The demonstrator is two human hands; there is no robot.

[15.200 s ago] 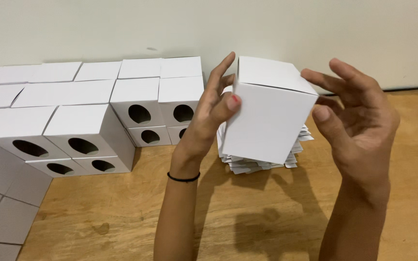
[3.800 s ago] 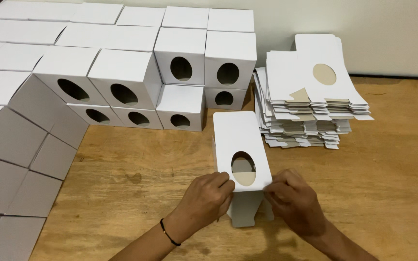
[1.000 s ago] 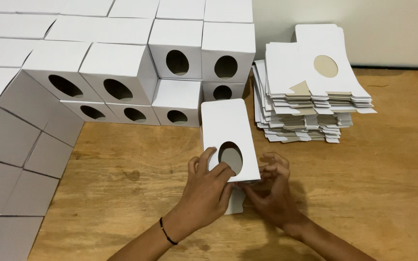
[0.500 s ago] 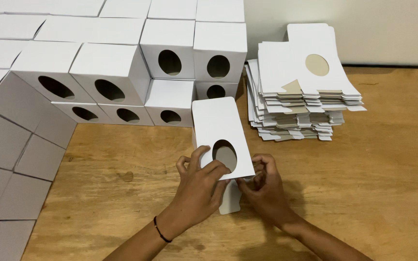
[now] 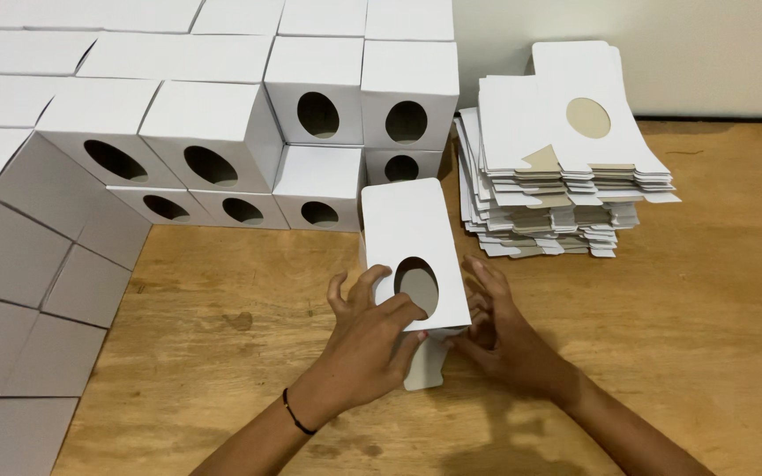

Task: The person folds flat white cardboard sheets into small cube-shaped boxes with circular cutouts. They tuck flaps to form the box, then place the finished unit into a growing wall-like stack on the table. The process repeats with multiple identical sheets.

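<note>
— What's different from half a second back?

— Our left hand (image 5: 365, 339) has slid its fingertips further over the oval window of the white carton (image 5: 414, 256), and our right hand (image 5: 503, 339) has moved in under the near end. The bottom flap (image 5: 425, 370) hangs loose at 6 o'clock from the carton. A few seconds ago the carton lay flatter on the wooden table (image 5: 716, 308); now its panel tilts up toward us.

— So what does that mean for the work?

— We judge the carton is being squared up, with the bottom end not yet closed.

— How are our fingers?

— Left fingers are spread wide and pressing on the panel beside the window, thumb on the side. Right fingers are curled narrow at the lower edge; whether they pinch the flap, we cannot tell.

— Where is the carton?

— Near the middle of the table, in both hands, at 6 o'clock from the finished boxes (image 5: 319, 115) and at 8 o'clock from the stack of flat blanks (image 5: 566, 159).

— Counts?

— One carton in hand and one stack of blanks, too many sheets to count. We count eight oval windows facing us among the finished boxes; more boxes run off at 9 and 10 o'clock. One black band (image 5: 296, 412) on our left wrist.
</note>
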